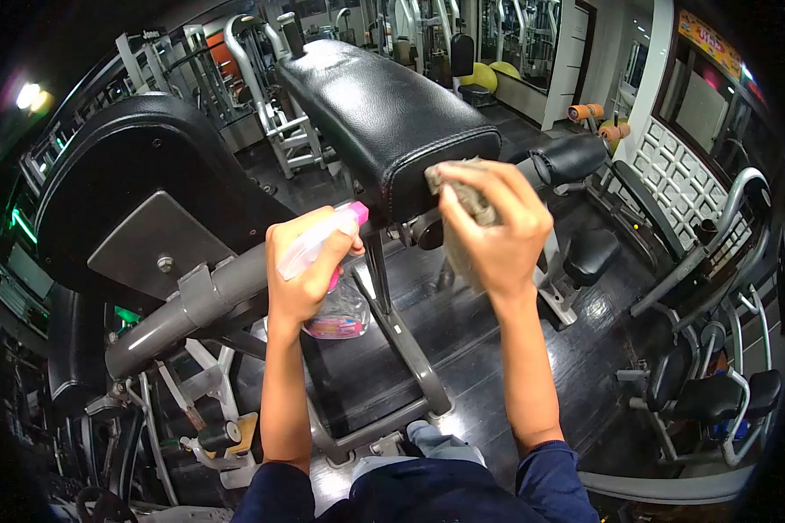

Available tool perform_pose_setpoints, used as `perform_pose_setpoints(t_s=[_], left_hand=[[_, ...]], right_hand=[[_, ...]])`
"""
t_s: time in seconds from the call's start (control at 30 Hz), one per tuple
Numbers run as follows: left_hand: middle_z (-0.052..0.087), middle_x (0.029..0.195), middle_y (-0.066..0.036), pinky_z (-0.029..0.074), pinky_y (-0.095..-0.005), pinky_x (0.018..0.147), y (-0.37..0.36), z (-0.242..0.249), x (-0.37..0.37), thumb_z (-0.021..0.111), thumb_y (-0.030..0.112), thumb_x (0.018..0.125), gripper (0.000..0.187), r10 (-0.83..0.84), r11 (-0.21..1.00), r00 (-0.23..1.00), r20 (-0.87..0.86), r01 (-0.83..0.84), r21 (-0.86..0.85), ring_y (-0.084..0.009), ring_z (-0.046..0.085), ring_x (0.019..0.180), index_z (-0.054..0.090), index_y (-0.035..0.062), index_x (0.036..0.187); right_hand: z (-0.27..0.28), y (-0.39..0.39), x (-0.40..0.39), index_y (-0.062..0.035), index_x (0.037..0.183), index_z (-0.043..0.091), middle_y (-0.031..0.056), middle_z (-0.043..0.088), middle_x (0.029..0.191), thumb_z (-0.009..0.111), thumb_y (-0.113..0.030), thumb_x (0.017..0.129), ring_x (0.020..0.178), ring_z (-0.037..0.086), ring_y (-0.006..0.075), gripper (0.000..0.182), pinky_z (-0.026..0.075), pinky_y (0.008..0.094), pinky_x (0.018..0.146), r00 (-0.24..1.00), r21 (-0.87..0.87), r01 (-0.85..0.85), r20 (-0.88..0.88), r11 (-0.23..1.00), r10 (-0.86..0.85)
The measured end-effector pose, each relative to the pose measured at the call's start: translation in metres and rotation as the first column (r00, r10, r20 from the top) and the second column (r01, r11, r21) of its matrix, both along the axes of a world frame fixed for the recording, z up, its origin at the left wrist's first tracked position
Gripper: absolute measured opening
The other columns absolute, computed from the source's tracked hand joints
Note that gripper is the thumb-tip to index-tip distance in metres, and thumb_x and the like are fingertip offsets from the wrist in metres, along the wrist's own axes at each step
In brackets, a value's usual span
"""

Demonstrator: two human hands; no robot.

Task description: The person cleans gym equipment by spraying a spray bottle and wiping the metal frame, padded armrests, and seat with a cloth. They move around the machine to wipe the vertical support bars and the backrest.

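My left hand [310, 261] is wrapped round the neck of a clear spray bottle [340, 309] with a pink nozzle, which points toward the bench. Bunched in the fingers of my right hand [501, 222] is a greyish cloth [475, 205], close by the end face of a black padded bench [392, 113]. Light glints off the top of the pad. The bottle hangs below my left hand, beside the thick grey tube [227, 283] of the machine frame.
A large black back pad [148, 148] stands at the left. Grey frame legs [410, 366] rest on the dark floor below. More gym machines [715, 392] line the right side, and yellow exercise balls [482, 80] lie at the back.
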State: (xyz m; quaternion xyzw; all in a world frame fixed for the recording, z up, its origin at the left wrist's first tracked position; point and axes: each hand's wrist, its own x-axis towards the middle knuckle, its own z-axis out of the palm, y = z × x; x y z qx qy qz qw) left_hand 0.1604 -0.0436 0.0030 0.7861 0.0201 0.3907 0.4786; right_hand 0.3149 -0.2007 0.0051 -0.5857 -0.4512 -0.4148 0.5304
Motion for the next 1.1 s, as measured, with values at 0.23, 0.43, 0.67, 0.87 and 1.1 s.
perform_pose_setpoints(t_s=[0.23, 0.43, 0.67, 0.87, 1.1], left_hand=[[0.064, 0.065, -0.006, 0.041, -0.0256, 0.051, -0.003, -0.002, 0.0, 0.062, 0.022, 0.089, 0.029, -0.022, 0.998, 0.999, 0.045, 0.02, 0.053, -0.0092, 0.054, 0.052, 0.067, -0.0033, 0.075], [0.066, 0.071, -0.01, 0.044, -0.0243, 0.05, 0.0, -0.004, -0.005, 0.056, 0.027, 0.089, 0.036, -0.005, 0.997, 0.999, -0.033, 0.007, 0.075, -0.0125, 0.06, 0.057, 0.067, -0.0056, 0.078], [0.066, 0.072, -0.01, 0.044, -0.0245, 0.05, -0.001, -0.004, -0.004, 0.056, 0.026, 0.088, 0.035, 0.0, 0.99, 1.0, -0.031, 0.004, 0.14, -0.0129, 0.06, 0.058, 0.068, -0.0057, 0.079], [0.067, 0.072, -0.011, 0.044, -0.0243, 0.049, -0.001, -0.009, 0.0, 0.057, 0.026, 0.089, 0.035, 0.019, 0.989, 1.0, 0.004, -0.02, 0.15, -0.013, 0.061, 0.056, 0.068, -0.0057, 0.08], [0.067, 0.071, -0.011, 0.045, -0.0238, 0.05, -0.002, -0.006, -0.003, 0.056, 0.027, 0.089, 0.035, 0.028, 0.989, 0.999, -0.036, -0.023, 0.144, -0.0131, 0.061, 0.056, 0.068, -0.0057, 0.08]], right_hand=[[-0.005, 0.019, -0.024, -0.0113, 0.097, 0.072, 0.0035, 0.067, 0.091, 0.079, -0.007, 0.07, 0.079, 0.067, 0.0219, 0.028, 0.055, 0.0332, 0.068, 0.996, 0.005, -0.076, 0.046, 0.997, 0.076], [-0.023, 0.001, -0.021, -0.019, 0.096, 0.073, -0.0012, 0.067, 0.09, 0.081, -0.012, 0.066, 0.076, 0.063, 0.0186, 0.032, 0.053, 0.0319, 0.065, 0.994, -0.205, 0.014, 0.11, 0.979, 0.009], [-0.007, -0.013, 0.013, -0.0115, 0.088, 0.075, 0.005, 0.071, 0.086, 0.076, -0.008, 0.071, 0.078, 0.069, 0.0211, 0.017, 0.054, 0.0315, 0.07, 0.995, -0.062, 0.015, -0.103, 0.998, -0.021], [0.011, 0.003, 0.004, -0.0082, 0.089, 0.074, 0.0093, 0.071, 0.087, 0.075, -0.008, 0.072, 0.081, 0.069, 0.0237, 0.017, 0.054, 0.033, 0.073, 0.996, 0.083, -0.01, -0.091, 0.997, 0.018], [-0.013, 0.01, -0.016, -0.0131, 0.088, 0.071, 0.0025, 0.066, 0.084, 0.08, -0.011, 0.067, 0.075, 0.064, 0.0209, 0.023, 0.052, 0.0329, 0.065, 0.996, -0.083, -0.069, 0.048, 0.994, 0.073]])
